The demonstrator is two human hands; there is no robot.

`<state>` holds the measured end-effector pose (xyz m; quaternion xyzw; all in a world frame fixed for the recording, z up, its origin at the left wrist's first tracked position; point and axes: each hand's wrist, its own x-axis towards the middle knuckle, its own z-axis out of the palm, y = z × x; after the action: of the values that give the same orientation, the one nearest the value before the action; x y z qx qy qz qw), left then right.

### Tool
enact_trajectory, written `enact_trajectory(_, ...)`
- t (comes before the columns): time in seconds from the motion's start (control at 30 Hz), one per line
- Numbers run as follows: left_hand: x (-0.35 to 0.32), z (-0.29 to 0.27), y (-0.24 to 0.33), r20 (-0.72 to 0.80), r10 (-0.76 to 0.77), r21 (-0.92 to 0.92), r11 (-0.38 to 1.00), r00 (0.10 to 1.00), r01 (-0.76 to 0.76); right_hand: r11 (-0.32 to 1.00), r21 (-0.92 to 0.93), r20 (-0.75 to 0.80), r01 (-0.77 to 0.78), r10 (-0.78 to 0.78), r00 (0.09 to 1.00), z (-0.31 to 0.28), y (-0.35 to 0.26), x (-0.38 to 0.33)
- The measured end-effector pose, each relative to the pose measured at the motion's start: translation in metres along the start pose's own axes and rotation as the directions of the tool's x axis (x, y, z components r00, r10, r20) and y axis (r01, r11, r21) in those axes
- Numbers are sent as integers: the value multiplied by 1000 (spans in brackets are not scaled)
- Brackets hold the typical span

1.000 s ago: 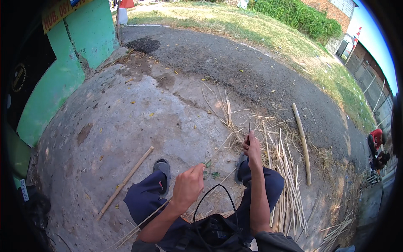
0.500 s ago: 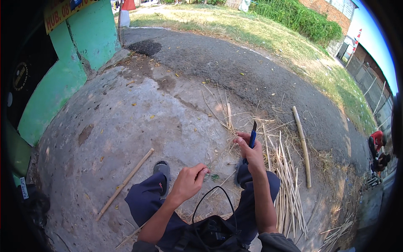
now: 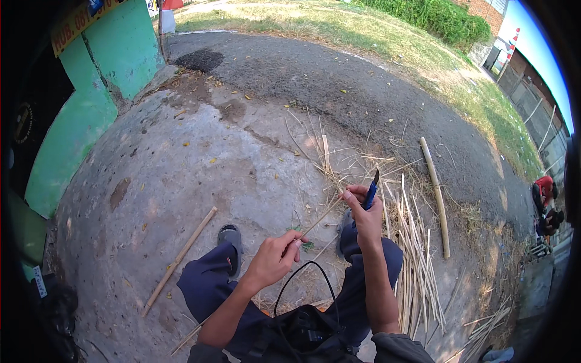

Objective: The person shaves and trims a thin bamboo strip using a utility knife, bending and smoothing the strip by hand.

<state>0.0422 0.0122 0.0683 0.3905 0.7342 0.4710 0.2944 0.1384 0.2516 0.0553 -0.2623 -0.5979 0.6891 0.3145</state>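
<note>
A thin, pale bamboo strip point(image 3: 322, 219) runs slantwise between my two hands, above the ground in front of my knees. My left hand point(image 3: 271, 259) pinches its lower end between thumb and fingers. Its upper end meets the fingertips of my right hand point(image 3: 367, 222), whose fingers are also wrapped round a blue utility knife point(image 3: 370, 196). The dark blade is out and points up, away from the strip. Just right of my right forearm lies a loose pile of split bamboo strips point(image 3: 416, 272).
A thicker bamboo pole point(image 3: 434, 196) lies beyond the pile, and a bamboo stick point(image 3: 180, 261) rests on the concrete at left. Thin shavings point(image 3: 357, 163) are scattered ahead. A green wall point(image 3: 121, 54) stands far left. Another person point(image 3: 544, 202) crouches at far right.
The bamboo strip now shows stretched between my hands, where it was hard to make out before. The knife has tilted slightly to the right. The whole view has shifted a little.
</note>
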Motion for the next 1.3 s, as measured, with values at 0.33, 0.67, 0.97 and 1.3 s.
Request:
enact_trajectory(0.33,1,16,-2,-233,296,185,949,926,-256,999,-44,-26,21,-22,999,-6,3,-6)
enact_trajectory(0.67,4,4,-2,-306,192,162,976,932,-148,674,-567,486,473,-189,853,19,30,-43)
enact_trajectory(0.97,1,6,-8,-322,214,183,970,922,-161,621,-579,502,529,-240,831,31,36,-48)
enact_trajectory(1.3,-9,11,2,-353,273,244,950,895,-194,630,-649,341,427,-261,903,10,26,-20)
